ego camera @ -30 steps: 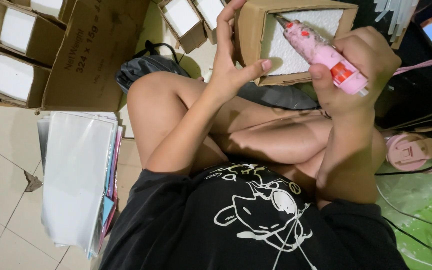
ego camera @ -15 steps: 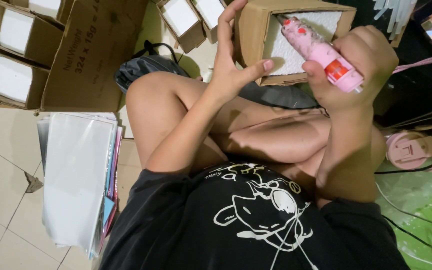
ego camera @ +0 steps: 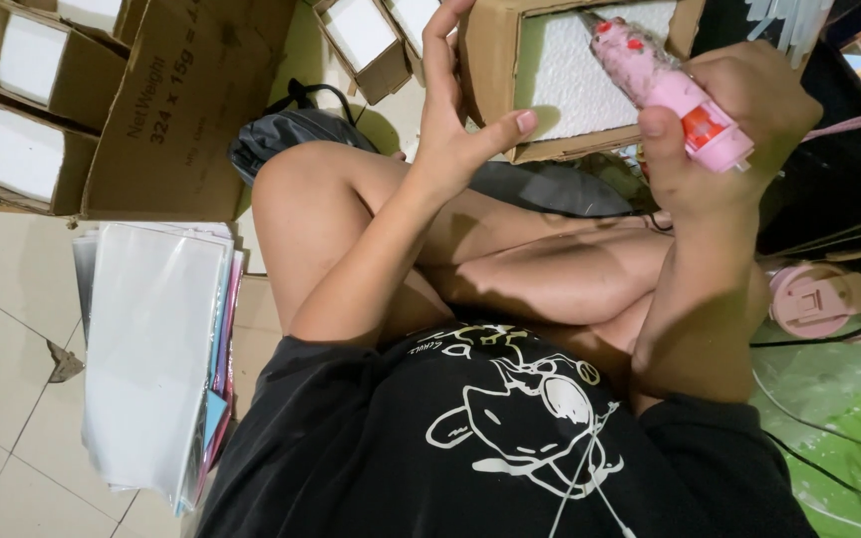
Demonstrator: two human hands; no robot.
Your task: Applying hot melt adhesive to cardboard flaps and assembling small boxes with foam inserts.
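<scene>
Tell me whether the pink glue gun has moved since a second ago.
Barely. The pink glue gun, gripped in the right hand, keeps its nozzle over the white foam in the cardboard box, at most a slight shift.

Cardboard boxes (ego camera: 47, 110) crowd left; bare tile floor (ego camera: 2, 399) beside plastic sheets (ego camera: 151, 349).
</scene>
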